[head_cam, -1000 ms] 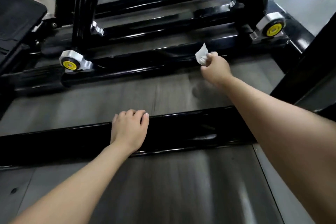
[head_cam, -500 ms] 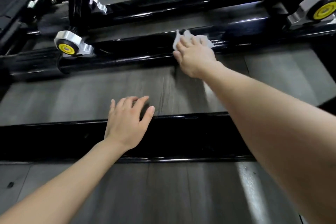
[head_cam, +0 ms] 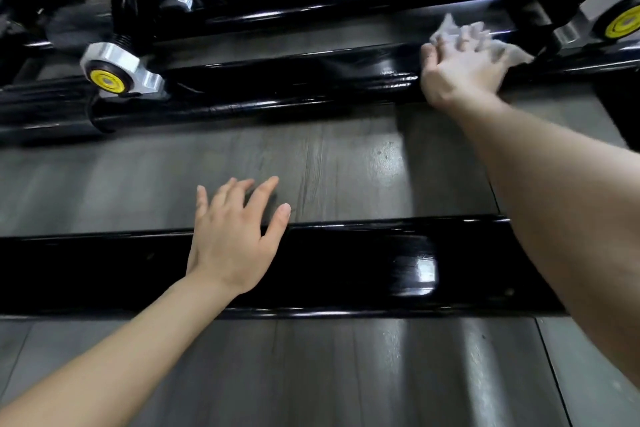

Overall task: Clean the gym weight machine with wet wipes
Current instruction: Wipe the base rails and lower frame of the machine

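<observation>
On the far bar (head_cam: 277,80), the right hand (head_cam: 457,69) presses a wipe (head_cam: 512,54) flat, fingers spread; the left hand (head_cam: 228,246) rests spread on the near bar (head_cam: 346,263), empty.

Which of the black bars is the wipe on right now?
The second bar out, running between the yellow caps; the right hand presses the wipe flat on it. The nearest bar has only the left hand resting on it.

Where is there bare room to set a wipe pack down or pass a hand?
Free: the floor strip between near beam and far rail, right of the left hand; also the floor nearer than the beam. Crowded: the far rail, where the right hand presses the wipe near a yellow-capped fitting.
</observation>
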The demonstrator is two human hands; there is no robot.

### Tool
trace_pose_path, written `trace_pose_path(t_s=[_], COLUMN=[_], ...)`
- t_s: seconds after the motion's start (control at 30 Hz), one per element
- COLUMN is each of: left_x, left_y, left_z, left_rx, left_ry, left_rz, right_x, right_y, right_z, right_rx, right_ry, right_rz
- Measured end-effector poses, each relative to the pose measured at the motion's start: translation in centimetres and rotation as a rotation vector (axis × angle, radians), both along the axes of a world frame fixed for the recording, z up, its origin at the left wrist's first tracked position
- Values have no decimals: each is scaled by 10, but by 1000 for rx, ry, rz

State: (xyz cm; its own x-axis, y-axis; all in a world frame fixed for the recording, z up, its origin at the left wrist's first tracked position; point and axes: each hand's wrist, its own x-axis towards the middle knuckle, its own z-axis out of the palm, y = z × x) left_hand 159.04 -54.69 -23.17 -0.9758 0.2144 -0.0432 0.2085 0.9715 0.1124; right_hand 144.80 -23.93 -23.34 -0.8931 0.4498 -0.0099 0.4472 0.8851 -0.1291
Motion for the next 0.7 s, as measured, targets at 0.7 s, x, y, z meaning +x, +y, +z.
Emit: trace_pose_path(t_s=[0.7], left_x=[1], left_y=[1], left_z=[-1], left_rx=[23], left_ry=[12], left_rz=[-21], right_x=[9], right_y=[-45], right_z=[-3], right_rx=[-32], right_ry=[103], right_rz=[-8])
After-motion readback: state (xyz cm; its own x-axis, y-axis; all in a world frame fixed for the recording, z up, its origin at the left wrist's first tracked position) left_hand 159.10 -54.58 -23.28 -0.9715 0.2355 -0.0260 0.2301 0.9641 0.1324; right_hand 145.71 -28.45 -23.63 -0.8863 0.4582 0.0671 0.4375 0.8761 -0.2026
